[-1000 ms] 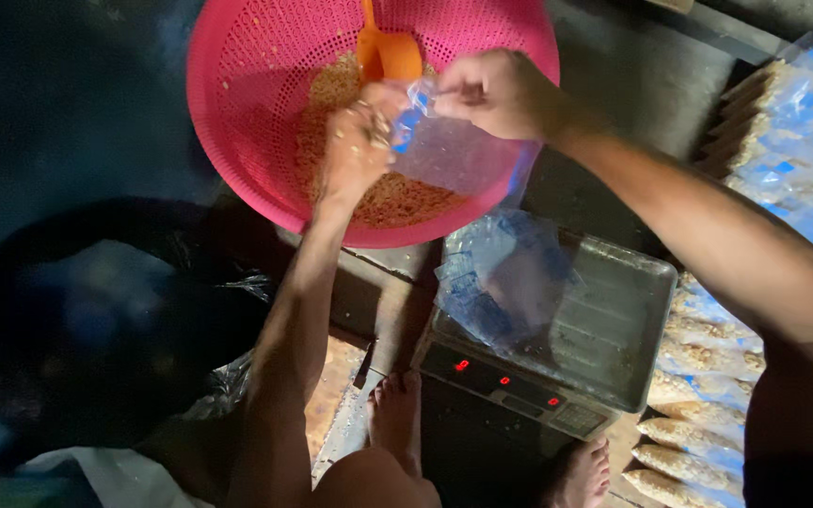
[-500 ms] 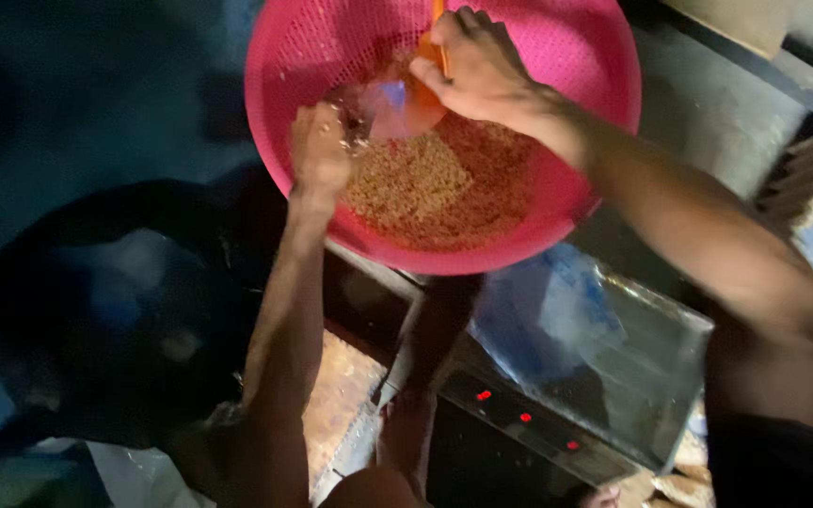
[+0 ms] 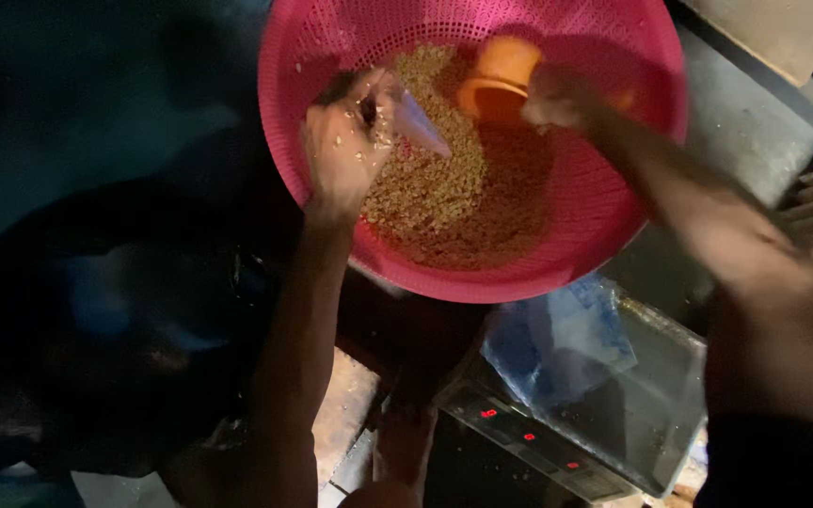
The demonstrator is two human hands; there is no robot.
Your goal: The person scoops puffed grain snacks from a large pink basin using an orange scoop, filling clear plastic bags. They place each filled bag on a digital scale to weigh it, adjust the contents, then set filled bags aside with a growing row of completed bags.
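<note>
Left hand [image 3: 345,141] is pinching a clear plastic bag [image 3: 421,124] over grain [image 3: 454,188] in the pink basket [image 3: 613,226]; right hand [image 3: 557,99], blurred, is gripping an orange scoop [image 3: 499,80].

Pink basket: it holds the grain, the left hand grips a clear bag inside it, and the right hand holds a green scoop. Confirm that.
Not quite: in the head view the scoop in the right hand is orange, not green. The pink basket does hold the grain, and the left hand grips the clear bag.
</note>
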